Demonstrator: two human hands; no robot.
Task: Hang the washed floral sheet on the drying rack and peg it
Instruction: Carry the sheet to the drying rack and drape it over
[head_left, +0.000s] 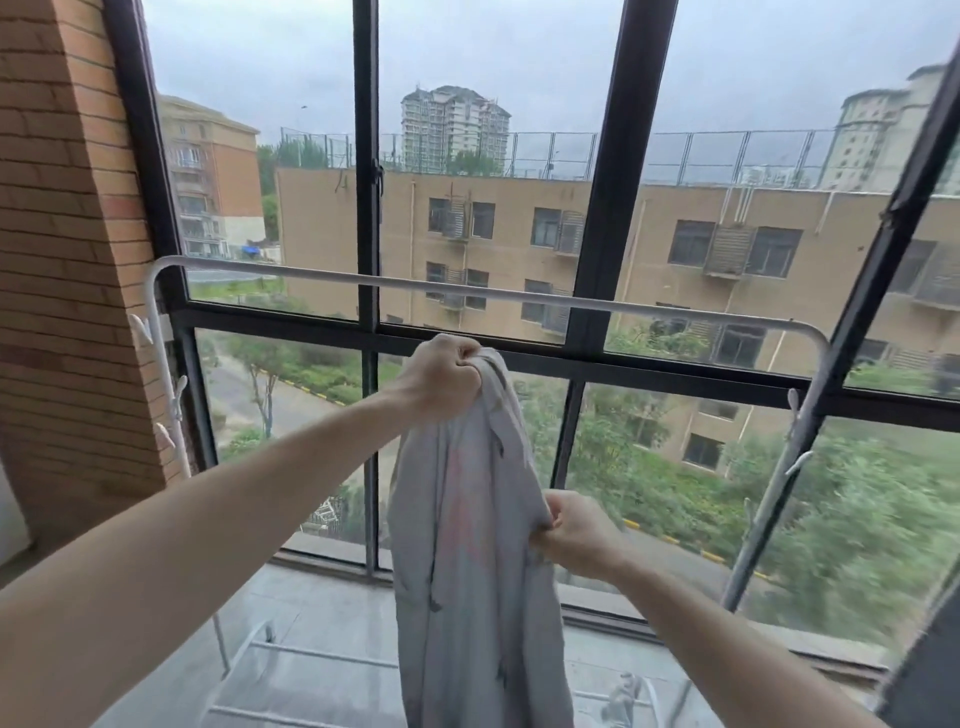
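Left hand (441, 375) raised just below the rack's top bar, fingers curled tight round a bunched top corner of the pale grey cotton sheet with faint pink floral print (467, 561). Right hand (574, 532) lower and to the right, thumb and fingers pinching a side edge of the same sheet. Sheet hanging in a long gathered column between both hands, down past the bottom of view, not yet over the white tubular metal drying rack (415, 283). Rack's top bar running across in front of the dark-framed balcony window (605, 218), rounded corners dropping to side posts with small white hooks (176, 395). Lower white rack rails (311, 660) near the grey tiled floor (322, 603). Orange brick wall (62, 260) at left. No pegs discernible.
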